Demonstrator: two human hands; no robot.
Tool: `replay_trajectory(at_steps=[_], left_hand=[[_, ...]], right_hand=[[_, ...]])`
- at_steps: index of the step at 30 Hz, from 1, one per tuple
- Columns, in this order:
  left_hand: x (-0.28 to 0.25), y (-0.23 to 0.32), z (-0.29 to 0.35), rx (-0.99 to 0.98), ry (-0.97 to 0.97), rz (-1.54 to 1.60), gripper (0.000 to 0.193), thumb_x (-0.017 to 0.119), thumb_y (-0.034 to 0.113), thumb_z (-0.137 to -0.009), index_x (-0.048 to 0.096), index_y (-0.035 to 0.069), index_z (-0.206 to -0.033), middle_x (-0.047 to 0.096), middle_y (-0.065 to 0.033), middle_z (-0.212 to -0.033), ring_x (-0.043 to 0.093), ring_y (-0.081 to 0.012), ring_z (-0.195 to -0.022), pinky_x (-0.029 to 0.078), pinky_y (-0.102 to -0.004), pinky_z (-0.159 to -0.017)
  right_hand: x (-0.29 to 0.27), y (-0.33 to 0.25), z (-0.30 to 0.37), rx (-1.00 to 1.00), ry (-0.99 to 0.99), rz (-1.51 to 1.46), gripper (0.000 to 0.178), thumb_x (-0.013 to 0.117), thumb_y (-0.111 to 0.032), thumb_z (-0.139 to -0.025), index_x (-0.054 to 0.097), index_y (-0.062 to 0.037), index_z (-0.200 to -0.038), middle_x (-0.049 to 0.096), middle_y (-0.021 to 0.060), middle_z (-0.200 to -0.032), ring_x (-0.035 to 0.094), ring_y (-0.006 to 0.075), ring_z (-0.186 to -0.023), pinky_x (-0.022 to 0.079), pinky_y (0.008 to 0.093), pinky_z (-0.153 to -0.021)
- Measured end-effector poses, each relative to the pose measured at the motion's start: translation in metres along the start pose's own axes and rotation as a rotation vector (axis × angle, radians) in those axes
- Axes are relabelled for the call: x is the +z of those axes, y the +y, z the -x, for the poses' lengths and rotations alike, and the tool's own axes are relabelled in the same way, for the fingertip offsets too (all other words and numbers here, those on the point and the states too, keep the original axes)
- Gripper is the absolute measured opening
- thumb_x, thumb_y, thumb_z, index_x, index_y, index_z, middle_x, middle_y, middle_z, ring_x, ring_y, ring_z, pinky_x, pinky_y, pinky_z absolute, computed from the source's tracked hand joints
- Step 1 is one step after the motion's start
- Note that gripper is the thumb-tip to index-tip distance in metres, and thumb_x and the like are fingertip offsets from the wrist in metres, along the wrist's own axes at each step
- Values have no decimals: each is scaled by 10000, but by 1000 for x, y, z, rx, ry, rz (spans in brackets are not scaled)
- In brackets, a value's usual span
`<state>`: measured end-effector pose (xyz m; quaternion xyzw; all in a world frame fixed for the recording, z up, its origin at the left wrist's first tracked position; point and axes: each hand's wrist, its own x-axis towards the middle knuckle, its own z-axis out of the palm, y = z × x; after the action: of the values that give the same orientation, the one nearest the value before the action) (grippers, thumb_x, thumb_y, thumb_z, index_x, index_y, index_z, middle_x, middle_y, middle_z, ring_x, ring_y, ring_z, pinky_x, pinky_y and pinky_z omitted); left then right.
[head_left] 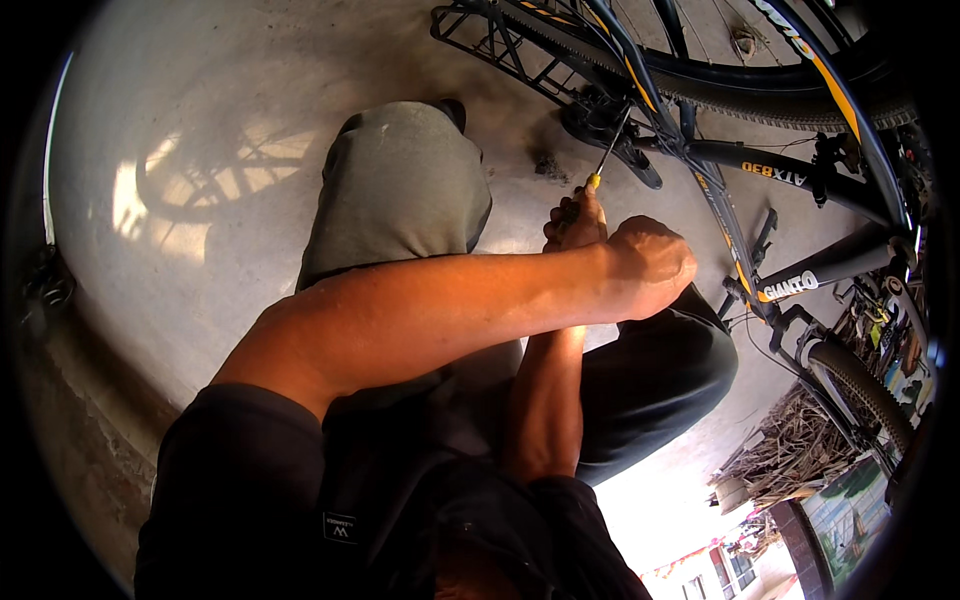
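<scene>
My right hand (580, 220) is closed around a screwdriver (596, 181) with a yellow part at the base of its thin metal shaft. The shaft points up to the crank area of a black bicycle (740, 160) with orange trim; whether its tip touches anything is hard to tell. Crossing over my right forearm, my left arm ends in a closed left hand (655, 265). Its fingers are curled away from view, so anything inside them is hidden. Near the screwdriver is a dark crank arm (635, 162).
A black rear rack (490, 45) and large tyre (740, 95) stand at the top. Further right are another wheel (865, 390) and a heap of dry sticks (790, 450). My bent knee (400, 180) is beside the work. A wheel's shadow falls at left.
</scene>
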<state>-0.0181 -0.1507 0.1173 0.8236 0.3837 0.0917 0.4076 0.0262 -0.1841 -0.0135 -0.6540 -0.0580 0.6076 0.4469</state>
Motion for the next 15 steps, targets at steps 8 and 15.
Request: replay_trajectory(at_steps=[8, 15], left_hand=[[11, -4, -5, -32, 71, 127, 187, 490, 101, -775, 569, -20, -655, 595, -250, -672, 605, -411, -610, 481, -493, -602], [-4, 6, 1, -77, 10, 123, 191, 481, 99, -779, 599, -6, -672, 611, -243, -689, 614, -416, -652, 477, -513, -636]], right_hand=[[-3, 1, -6, 161, -126, -217, 279, 592, -429, -886, 516, -167, -939, 509, 1, -682, 472, 114, -506, 328, 220, -377], [-24, 12, -22, 211, -368, -443, 243, 596, -397, -894, 535, -170, -956, 561, 21, -739, 526, 144, -555, 385, 252, -395]])
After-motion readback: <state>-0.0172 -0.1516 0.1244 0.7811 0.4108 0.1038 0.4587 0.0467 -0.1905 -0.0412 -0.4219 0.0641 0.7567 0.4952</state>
